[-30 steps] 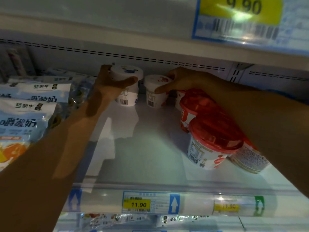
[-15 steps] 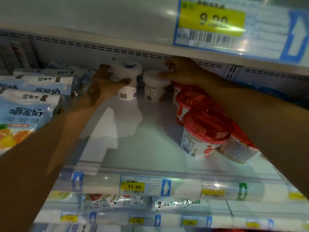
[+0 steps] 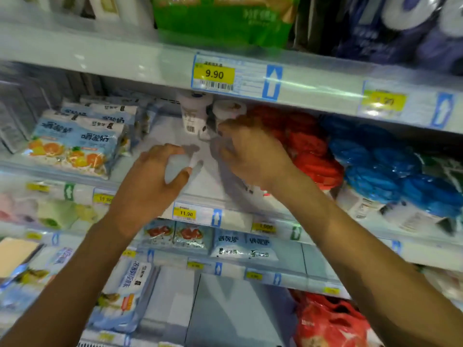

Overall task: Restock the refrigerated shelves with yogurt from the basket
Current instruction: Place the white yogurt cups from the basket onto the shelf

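Yogurt cups (image 3: 194, 113): looked light, rigid, slick-walled; best held around the sides.
Left hand (image 3: 152, 181): was spread, empty.
Right hand (image 3: 250, 151): fingers curled, apparently empty.

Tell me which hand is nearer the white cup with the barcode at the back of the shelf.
Right. The right hand sits just beside and below the white cup; the left hand is further forward, near the shelf edge.

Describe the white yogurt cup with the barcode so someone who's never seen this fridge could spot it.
Find the yellow 9.90 price tag on the shelf edge. Directly beneath it, at the back of the bare white shelf, stands the white yogurt cup. Unlike the shorter cup to its right, it shows a barcode near its base.
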